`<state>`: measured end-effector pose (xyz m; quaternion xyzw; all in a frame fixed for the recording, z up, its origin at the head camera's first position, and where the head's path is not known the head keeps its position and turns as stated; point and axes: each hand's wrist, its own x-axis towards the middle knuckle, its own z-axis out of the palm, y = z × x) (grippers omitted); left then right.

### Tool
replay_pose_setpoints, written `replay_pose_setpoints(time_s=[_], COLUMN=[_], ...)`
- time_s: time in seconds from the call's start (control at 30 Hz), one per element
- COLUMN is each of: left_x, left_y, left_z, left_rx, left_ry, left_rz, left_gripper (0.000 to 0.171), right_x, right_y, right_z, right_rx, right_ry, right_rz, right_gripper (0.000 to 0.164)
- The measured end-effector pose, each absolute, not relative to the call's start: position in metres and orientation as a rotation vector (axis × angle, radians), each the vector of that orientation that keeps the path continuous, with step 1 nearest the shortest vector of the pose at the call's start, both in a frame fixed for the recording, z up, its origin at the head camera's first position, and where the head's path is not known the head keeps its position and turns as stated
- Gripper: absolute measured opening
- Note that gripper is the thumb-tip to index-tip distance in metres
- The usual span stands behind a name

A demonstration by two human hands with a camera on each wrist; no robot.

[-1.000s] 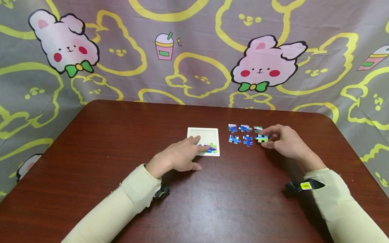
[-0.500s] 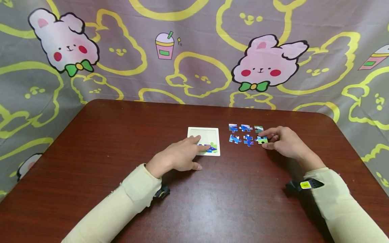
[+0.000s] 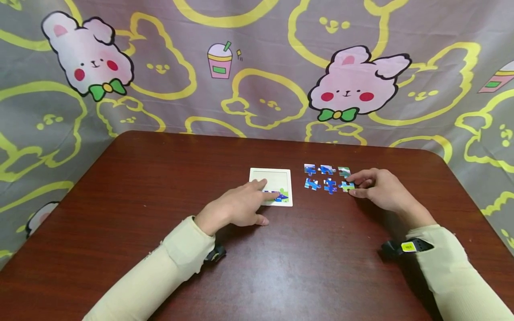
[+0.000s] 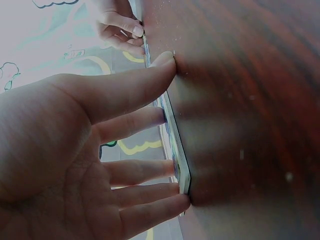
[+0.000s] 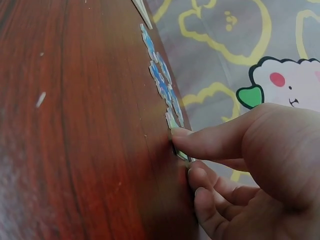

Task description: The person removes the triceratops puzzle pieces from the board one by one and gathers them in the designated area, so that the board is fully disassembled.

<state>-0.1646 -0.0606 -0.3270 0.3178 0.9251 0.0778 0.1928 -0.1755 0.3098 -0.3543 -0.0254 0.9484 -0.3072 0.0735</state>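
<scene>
My left hand rests with extended fingers on a small white puzzle tray. Along the tray's lower edge show purple, blue and green puzzle pieces, partly covered by a finger. To the right, my right hand pinches a green and blue puzzle piece by its right side, low at the tabletop. In the right wrist view the thumb presses on this piece and hides part of it. The left wrist view has the left fingertips along the edge of the tray.
Several loose puzzle pieces lie in two rows beside the tray, among them a blue one and a green-grey one. They sit on a dark reddish-brown wooden table. A cartoon-printed cloth hangs behind the table.
The green and blue piece under my right fingers has shifted slightly and turned, now lying at the end of the lower row. My left hand stays on the tray.
</scene>
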Motion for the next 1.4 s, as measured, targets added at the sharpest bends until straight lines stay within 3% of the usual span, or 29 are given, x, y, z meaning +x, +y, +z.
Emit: replay_pose_setpoints(time_s=[0.33, 0.93, 1.4], left_x=[-0.165, -0.165, -0.162], left_y=[-0.06, -0.061, -0.073], left_z=[-0.326, -0.327, -0.326], left_rx=[0.897, 0.879, 0.879], left_ry=[2.591, 2.593, 2.692], left_rz=[0.216, 0.214, 0.207], left_gripper=[0.074, 0.075, 0.071], right_x=[-0.175, -0.177, -0.192], right_y=[0.313, 0.309, 0.229], right_z=[-0.353, -0.353, -0.333], right_rx=[-0.072, -0.066, -0.242], right_ry=[2.869, 2.899, 2.903], right_rz=[-0.926, -0.964, -1.15], right_gripper=[0.032, 0.035, 0.025])
